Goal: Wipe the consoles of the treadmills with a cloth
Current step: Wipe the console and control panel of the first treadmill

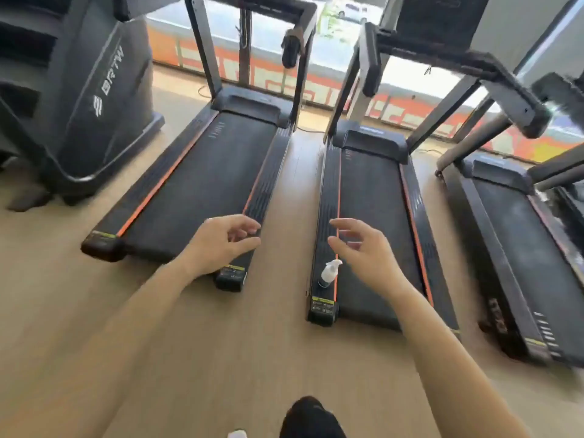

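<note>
Treadmills: three, side by side on the floor, namely the left treadmill (202, 172), middle treadmill (376, 222) and right treadmill (531, 257). Stair-climber machine (104, 90) marked BRTW: one. White dispenser bottle (328, 273): one. Hands: two, namely the left hand (221, 245) and right hand (363, 252).

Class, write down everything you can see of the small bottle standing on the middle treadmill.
The bottle is small, of pale, translucent-looking plastic, with a white pump or spray top whose nozzle points right. A dark bluish band shows at its base. It stands about upright on the left side rail of the middle treadmill, near the rear end, beside the orange stripe. The right hand hovers close above, apparently not touching. Blur hides any label.
</note>
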Motion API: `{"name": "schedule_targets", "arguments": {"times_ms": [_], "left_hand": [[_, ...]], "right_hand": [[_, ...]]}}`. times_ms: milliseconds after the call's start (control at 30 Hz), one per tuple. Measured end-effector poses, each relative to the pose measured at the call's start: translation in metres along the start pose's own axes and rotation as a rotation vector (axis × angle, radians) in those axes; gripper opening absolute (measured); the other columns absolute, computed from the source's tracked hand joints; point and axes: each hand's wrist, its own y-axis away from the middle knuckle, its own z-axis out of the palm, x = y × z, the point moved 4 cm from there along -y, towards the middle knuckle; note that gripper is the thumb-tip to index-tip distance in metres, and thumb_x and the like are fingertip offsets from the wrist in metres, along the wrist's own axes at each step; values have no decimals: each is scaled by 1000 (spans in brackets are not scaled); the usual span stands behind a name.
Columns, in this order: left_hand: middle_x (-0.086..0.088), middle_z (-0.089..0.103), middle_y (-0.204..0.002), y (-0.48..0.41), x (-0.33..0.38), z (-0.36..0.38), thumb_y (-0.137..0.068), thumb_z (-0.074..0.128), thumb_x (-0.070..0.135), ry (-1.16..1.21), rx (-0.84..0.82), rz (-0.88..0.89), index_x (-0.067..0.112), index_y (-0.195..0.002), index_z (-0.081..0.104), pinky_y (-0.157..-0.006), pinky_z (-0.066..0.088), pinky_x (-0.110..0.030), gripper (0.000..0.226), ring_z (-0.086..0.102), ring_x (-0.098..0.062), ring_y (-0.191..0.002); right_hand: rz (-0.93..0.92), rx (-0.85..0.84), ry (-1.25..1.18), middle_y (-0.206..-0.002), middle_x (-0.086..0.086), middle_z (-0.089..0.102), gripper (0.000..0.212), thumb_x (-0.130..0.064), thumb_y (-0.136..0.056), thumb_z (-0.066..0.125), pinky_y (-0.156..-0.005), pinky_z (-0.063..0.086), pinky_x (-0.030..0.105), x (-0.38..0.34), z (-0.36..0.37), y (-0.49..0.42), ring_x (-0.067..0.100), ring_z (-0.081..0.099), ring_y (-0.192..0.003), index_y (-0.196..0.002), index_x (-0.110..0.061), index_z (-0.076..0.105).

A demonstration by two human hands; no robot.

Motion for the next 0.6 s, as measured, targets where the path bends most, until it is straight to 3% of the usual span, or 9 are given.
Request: {"name": "schedule_targets", "arguments": {"times_ms": [100, 200, 300, 433, 600], "left_hand": [[7, 77, -101, 9, -57, 24, -87, 80, 27, 88, -49, -144, 24, -108, 76, -95, 57, -38, 22, 73, -15, -95], [7, 78, -100, 13, -104, 46, -87, 80, 29, 112, -94, -277, 24, -107, 77, -92, 58, -36, 21, 73, -15, -95], [6, 78, -99, -2, -136, 55, -88, 80, 24, 112, -118, -374, 25, -105, 77, -88, 57, -31, 17, 74, -16, -95], [3, 78, -98, -41, -173, 49, -89, 79, 19, 122, -135, -483, 30, -98, 75, -85, 56, -29, 15, 71, -8, -86], [9, 76, -98, -110, -200, 21, -92, 75, 24, 57, -204, -613, 28, -102, 77, -80, 52, -17, 11, 69, -7, -90]], "right_hand": [[124, -121, 9, -115, -6, 71, 30, -19, -95, 70, -86, 50, 14, 33, 51, -5, 5, 66, -99, -125, -19, 71], [244, -246, -21, -103, -3, 72, 25, -16, -94, 70, -82, 53, 13, 72, 100, -12, 7, 67, -89, -119, -16, 72], [297, -349, -6, -100, -7, 72, 24, -20, -94, 70, -82, 56, 20, 102, 137, -35, 8, 68, -91, -118, -19, 72], [337, -408, -39, -99, -9, 71, 24, -20, -95, 69, -81, 50, 17, 131, 174, -93, 7, 67, -93, -119, -20, 71], [358, -523, -16, -97, -14, 69, 25, -22, -96, 67, -91, 56, 32, 145, 210, -188, 5, 66, -93, -121, -20, 70]]}}
